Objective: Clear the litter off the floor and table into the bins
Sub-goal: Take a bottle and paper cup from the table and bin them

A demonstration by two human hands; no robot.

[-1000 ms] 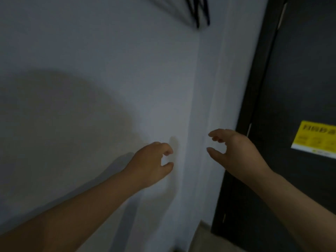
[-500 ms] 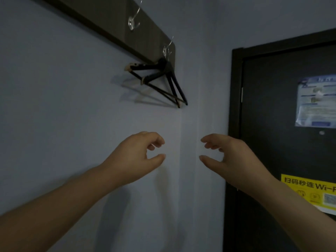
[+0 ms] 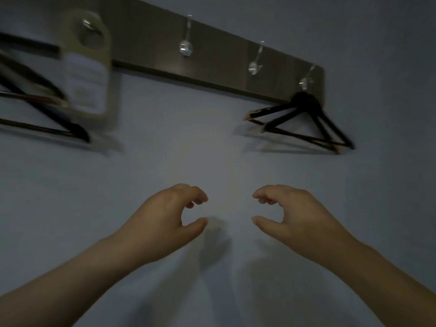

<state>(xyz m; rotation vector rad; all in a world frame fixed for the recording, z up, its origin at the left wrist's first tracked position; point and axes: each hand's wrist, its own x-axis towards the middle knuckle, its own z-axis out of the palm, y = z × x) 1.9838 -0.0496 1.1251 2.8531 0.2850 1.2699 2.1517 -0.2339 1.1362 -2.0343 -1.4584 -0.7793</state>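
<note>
I face a pale wall in dim light. My left hand (image 3: 168,221) and my right hand (image 3: 295,219) are both raised in front of it at mid-height, a hand's width apart. The fingers of each hang loosely curled, thumb apart from the fingers, and neither holds anything. No litter, floor, table or bin is in view.
A dark wooden hook rail (image 3: 212,60) with clear hooks runs across the top of the wall. Black hangers (image 3: 304,123) hang at its right end, more black hangers (image 3: 40,109) at the left edge. A pale door-hanger card (image 3: 86,74) hangs from a left hook.
My view has swung up and to the left: the dark door with its stickers has left the frame and the hook rail fills the top. Both hands keep the same loose pose.
</note>
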